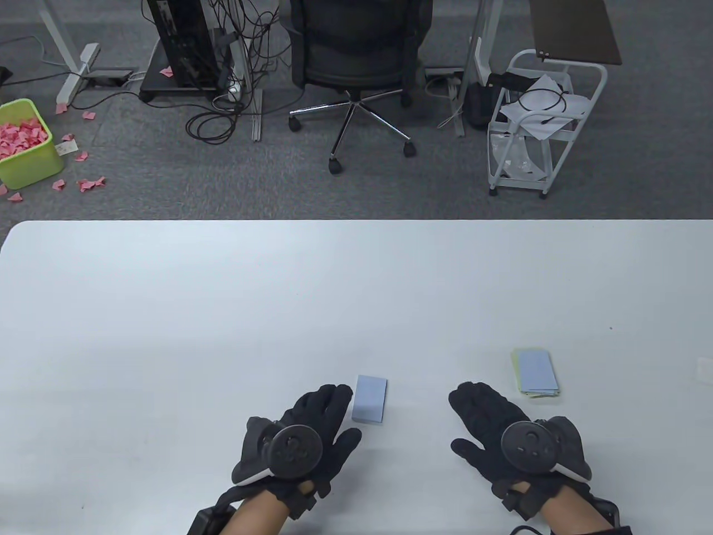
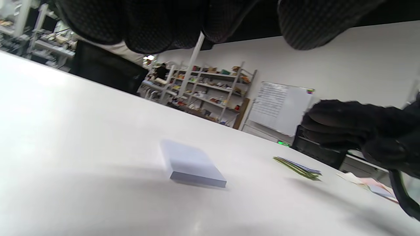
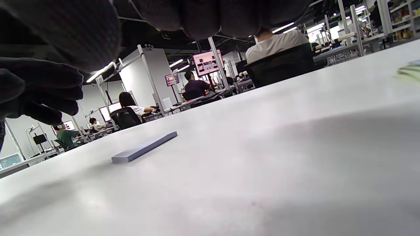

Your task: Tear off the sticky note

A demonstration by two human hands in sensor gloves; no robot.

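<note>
A pale blue sticky note pad [image 1: 370, 399] lies flat on the white table [image 1: 223, 312] near the front, between my hands; it also shows in the left wrist view [image 2: 192, 164] and the right wrist view [image 3: 144, 147]. My left hand [image 1: 320, 407] hovers just left of the pad, fingers spread and holding nothing. My right hand [image 1: 482, 409] is to the pad's right, open and empty, apart from it. A small stack of torn-off notes [image 1: 535, 372], blue on green, lies beyond my right hand and shows in the left wrist view [image 2: 298, 167].
A white slip [image 1: 704, 370] lies at the table's right edge. Beyond the table's far edge are an office chair [image 1: 359, 61], a white cart [image 1: 540, 122] and a green bin [image 1: 25, 142] of pink paper scraps on the floor.
</note>
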